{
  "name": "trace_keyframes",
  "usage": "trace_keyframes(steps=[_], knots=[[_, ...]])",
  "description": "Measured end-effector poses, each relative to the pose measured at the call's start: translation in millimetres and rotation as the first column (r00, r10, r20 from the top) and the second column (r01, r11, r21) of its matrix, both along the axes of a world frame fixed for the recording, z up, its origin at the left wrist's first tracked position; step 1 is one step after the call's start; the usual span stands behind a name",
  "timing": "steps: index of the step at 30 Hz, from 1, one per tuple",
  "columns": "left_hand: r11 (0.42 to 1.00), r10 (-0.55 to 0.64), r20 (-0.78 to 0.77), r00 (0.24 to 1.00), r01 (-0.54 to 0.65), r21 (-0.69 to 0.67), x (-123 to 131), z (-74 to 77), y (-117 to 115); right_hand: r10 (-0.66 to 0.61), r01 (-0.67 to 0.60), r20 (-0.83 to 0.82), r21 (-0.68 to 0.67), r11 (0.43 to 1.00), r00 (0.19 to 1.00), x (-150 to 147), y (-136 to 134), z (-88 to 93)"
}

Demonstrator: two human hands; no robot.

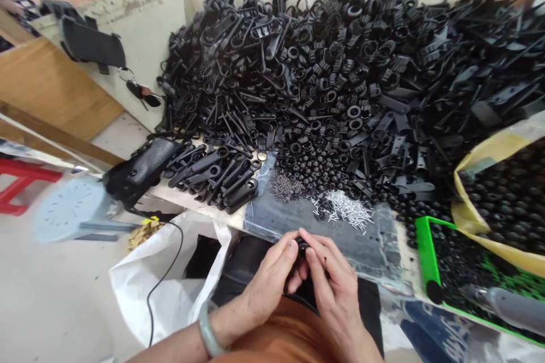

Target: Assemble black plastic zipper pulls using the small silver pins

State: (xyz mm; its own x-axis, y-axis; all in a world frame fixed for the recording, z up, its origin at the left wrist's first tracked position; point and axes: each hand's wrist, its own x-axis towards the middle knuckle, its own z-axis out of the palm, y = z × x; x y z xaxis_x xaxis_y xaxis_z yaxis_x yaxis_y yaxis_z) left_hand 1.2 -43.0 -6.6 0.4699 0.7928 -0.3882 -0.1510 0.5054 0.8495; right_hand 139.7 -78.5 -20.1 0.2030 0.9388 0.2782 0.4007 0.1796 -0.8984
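Close together at the front edge of the table, my left hand (275,266) and my right hand (334,272) are both closed on one small black plastic part (302,245). Fingers cover most of the part, so its full shape is hidden. Just beyond the hands lies a dark work mat (281,218) bearing a pile of silver pins (347,209) and a heap of tiny dark grey pieces (286,187). Black balls (317,170) are gathered behind these. To the left, several black handle-like parts (213,176) lie in a row.
A large mound of black plastic parts (298,57) fills the back of the walled table. At right stand a green tray (430,255) and a yellow-edged bag (464,181) of black balls. A white sack (140,289) hangs at the front left, near a light blue stool (70,210).
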Motion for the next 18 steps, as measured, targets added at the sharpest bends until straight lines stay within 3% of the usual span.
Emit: trace_keyframes(steps=[4, 12, 18], knots=[[1.000, 0.017, -0.001, 1.000, -0.017, -0.010, 2, -2.8, 0, 0.008, -0.008, -0.001, 0.000, 1.000, 1.000, 1, 0, 0.7], [0.955, -0.070, -0.235, 0.969, 0.134, 0.265, -9, 5.4, 1, -0.008, 0.004, -0.080, -0.051, 0.999, 0.997, -1, -2, 7.2], [0.954, -0.137, -0.162, 0.977, 0.174, 0.243, -8, 1.2, 1, -0.148, 0.104, -0.252, -0.182, 0.978, 0.956, -11, -8, -7.9]])
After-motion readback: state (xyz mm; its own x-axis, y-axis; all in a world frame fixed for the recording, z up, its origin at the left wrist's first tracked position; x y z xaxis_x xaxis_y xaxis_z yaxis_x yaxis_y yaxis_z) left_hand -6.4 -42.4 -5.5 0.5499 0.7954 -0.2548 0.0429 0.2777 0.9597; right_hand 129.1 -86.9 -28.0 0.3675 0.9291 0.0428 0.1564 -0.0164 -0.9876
